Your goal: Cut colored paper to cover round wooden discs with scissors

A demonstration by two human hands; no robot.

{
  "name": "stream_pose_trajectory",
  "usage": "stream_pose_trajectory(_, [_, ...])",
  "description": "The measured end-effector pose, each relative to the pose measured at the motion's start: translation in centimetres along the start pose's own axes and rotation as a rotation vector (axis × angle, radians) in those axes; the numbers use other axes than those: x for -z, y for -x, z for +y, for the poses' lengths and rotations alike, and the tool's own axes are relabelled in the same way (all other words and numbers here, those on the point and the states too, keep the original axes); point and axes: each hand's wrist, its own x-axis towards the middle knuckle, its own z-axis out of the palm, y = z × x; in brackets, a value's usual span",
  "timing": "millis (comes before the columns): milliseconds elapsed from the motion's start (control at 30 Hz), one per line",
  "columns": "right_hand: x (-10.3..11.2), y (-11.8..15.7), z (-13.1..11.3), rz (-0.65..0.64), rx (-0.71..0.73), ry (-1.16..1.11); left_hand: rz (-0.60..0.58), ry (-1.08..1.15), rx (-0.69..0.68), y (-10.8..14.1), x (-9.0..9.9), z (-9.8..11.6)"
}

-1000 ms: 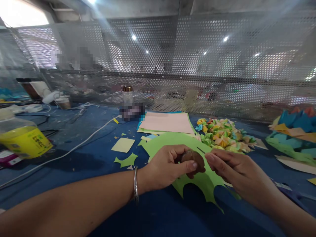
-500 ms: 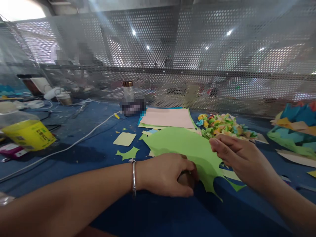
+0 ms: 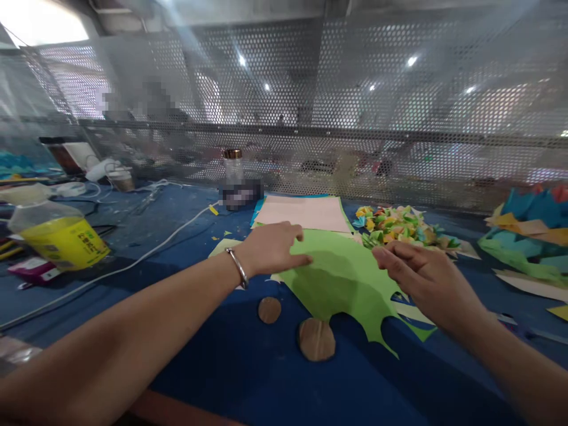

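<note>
My left hand (image 3: pixel 273 248), with a silver bangle at the wrist, reaches over the left edge of a large green sheet of paper (image 3: pixel 346 272). Its fingers and thumb are apart with nothing between them. Scalloped cut-outs run along the sheet's near edge. Two brown cardboard discs lie in front of it, a smaller disc (image 3: pixel 269 310) and a larger disc (image 3: pixel 316 339) touching or nearly touching the green paper. Over the sheet's right side, my right hand (image 3: pixel 426 278) is closed, thumb against curled fingers; what they hold, if anything, is hidden.
Stacked pink paper (image 3: pixel 306 213) lies behind the green sheet. A heap of small folded paper flowers (image 3: pixel 399 225) is beyond my right hand, with layered coloured paper (image 3: pixel 532 231) farther right. At left stand a yellow-labelled bottle (image 3: pixel 62 236) and a white cable (image 3: pixel 146 254). Perforated metal panels (image 3: pixel 284 89) close the back.
My left hand has moved away and up to the left from the near edge, uncovering the two cardboard discs, and its fingers have opened. My right hand stays almost still.
</note>
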Motion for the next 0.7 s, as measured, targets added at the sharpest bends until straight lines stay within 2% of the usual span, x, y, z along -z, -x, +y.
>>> stream_pose_trajectory(33, [-0.1,0.0,0.0,0.011,-0.006,-0.006,0.008,-0.031,0.051,-0.7,-0.2,-1.1])
stream_pose_trajectory(100, [-0.3,0.1,0.1,0.036,-0.014,-0.001,-0.053,-0.048,0.127,-1.6,-0.8,-2.9])
stream_pose_trajectory(167, [-0.3,0.0,0.4,0.046,-0.018,0.026,-0.079,-0.019,0.14,-2.1,-1.3,-3.8])
stream_pose_trajectory(300, [0.3,-0.4,0.9,-0.003,-0.001,0.065,-0.119,0.07,0.115,-2.1,-1.9,-3.9])
stream_pose_trajectory(467, [0.7,-0.5,0.7,-0.003,-0.005,0.086,-0.044,-0.024,0.143,-2.4,-2.1,-4.5])
stream_pose_trajectory(600, [0.5,-0.5,0.8,0.022,-0.021,0.056,-0.125,0.034,0.083,-2.9,-2.4,-5.0])
stream_pose_trajectory(633, [0.4,-0.5,1.0,0.037,-0.029,0.05,-0.119,0.081,0.069,-2.9,-2.5,-5.0])
stream_pose_trajectory(700, [0.4,-0.7,1.5,0.077,-0.06,0.047,-0.03,0.203,0.031,-2.9,-2.7,-4.8])
